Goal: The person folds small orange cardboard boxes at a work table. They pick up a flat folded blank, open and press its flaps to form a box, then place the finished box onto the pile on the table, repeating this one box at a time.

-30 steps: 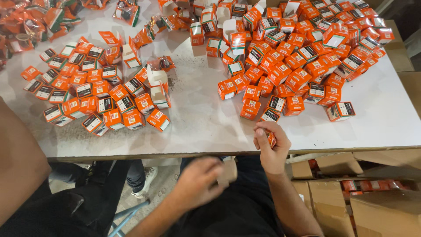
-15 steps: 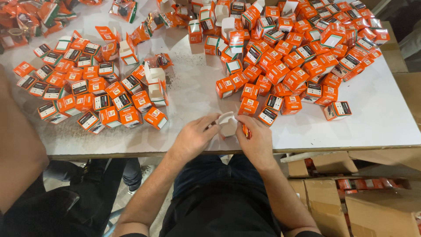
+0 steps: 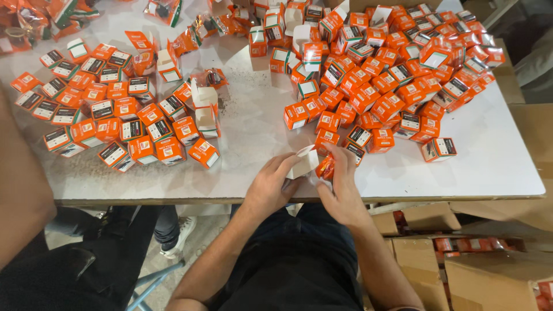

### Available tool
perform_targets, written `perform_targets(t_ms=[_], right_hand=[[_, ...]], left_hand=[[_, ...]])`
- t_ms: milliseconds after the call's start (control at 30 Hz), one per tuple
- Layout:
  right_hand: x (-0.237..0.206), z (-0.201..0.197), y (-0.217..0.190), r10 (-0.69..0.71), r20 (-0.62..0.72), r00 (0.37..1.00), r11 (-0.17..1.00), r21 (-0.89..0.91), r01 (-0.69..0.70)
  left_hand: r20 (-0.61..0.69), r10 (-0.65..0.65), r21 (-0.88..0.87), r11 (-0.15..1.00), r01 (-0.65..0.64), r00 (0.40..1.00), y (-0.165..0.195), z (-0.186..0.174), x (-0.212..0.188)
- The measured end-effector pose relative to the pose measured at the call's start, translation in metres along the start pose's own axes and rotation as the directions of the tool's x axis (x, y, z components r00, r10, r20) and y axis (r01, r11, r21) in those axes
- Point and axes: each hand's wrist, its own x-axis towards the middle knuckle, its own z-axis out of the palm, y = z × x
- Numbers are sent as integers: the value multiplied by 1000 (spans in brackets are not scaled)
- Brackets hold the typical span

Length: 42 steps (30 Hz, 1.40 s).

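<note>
Left hand (image 3: 271,187) at the near edge of the worktop (image 3: 495,167), its grip closed around a small white open box (image 3: 302,163), flap tilted up. Right hand (image 3: 340,184) just beside it, touching; grip pinched on a small orange packet (image 3: 326,168) pressed against the box's right side. Both held just above the worktop edge, near centre of the scene.

Far and right: a loose heap of small orange boxes (image 3: 391,75), some tipped, some open with white insides showing. Left: neater rows of orange boxes (image 3: 109,115), label faces up. Between the groups, several open white-lined boxes (image 3: 204,109). Far left corner: crumpled orange wrappers (image 3: 34,17). Below right of the worktop: brown cartons (image 3: 438,253). At the left margin, another person's arm (image 3: 20,190).
</note>
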Motion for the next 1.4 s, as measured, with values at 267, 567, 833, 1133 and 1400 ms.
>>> perform_targets(t_ms=[267,567,833,1133,1400], right_hand=[[11,-12,-4,74,221,972,997,-41,-67],[37,-22,-16,-189,412,892,951,-150,271],[37,-14,-7,-188,279,942,973,-74,216],[29,10,-1,-131,93,987,988,-75,138],[16,11,1,-207,72,976,935,-279,219]], left_hand=[[19,-75,-47,996,76,997,4,-3,-2],[-30,12,2,1000,-12,999,-2,0,-2],[-5,44,10,999,-44,999,-6,2,-1],[-17,77,123,990,-74,997,-3,7,-1],[-130,84,126,990,-67,988,6,5,-5]])
